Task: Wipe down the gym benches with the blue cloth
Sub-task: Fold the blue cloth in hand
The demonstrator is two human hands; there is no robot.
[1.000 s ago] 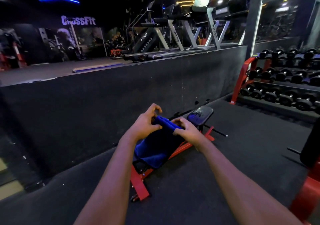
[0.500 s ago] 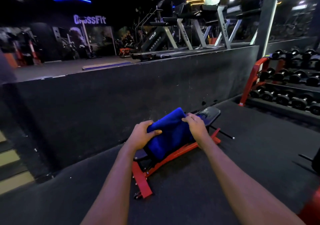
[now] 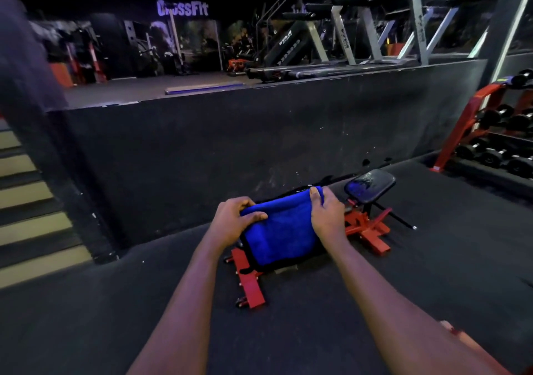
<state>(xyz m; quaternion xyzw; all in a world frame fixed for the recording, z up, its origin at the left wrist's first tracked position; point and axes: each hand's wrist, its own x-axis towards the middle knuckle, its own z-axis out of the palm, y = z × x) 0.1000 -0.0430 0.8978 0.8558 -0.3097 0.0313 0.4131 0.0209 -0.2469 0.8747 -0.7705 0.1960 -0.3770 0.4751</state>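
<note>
The blue cloth [image 3: 281, 236] is opened wider over the bench [image 3: 372, 187] now, left hand [image 3: 230, 224] and right hand [image 3: 327, 216] pinching its top edge (CrossFit sign [image 3: 182, 8] behind).

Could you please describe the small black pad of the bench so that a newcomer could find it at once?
Below the raised platform that carries the treadmills, a red-framed bench stands on the floor. The small pad sits at its far end, just right of the blue cloth. Unlike the cloth-draped part beside it, it is bare, glossy and black.
</note>
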